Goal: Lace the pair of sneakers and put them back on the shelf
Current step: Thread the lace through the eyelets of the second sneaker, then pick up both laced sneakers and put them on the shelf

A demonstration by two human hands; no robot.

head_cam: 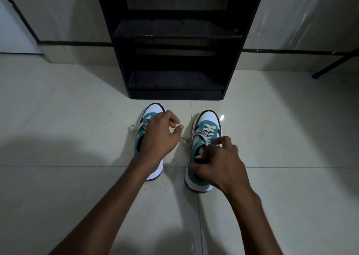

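The right hand (217, 163) sits on the right sneaker (204, 148), fingers hooked into its opening. The shoe points straight away toward the shelf (174, 91). The left hand (159, 136), loosely curled, covers the left sneaker (153, 111).

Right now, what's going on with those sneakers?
A person is working on a pair of teal and white sneakers on the tiled floor, in front of a black shelf. The left hand hovers over the left sneaker, whose laces trail out to the side. The right hand is at the collar of the right sneaker, which looks laced. Neither sneaker is on the shelf yet.
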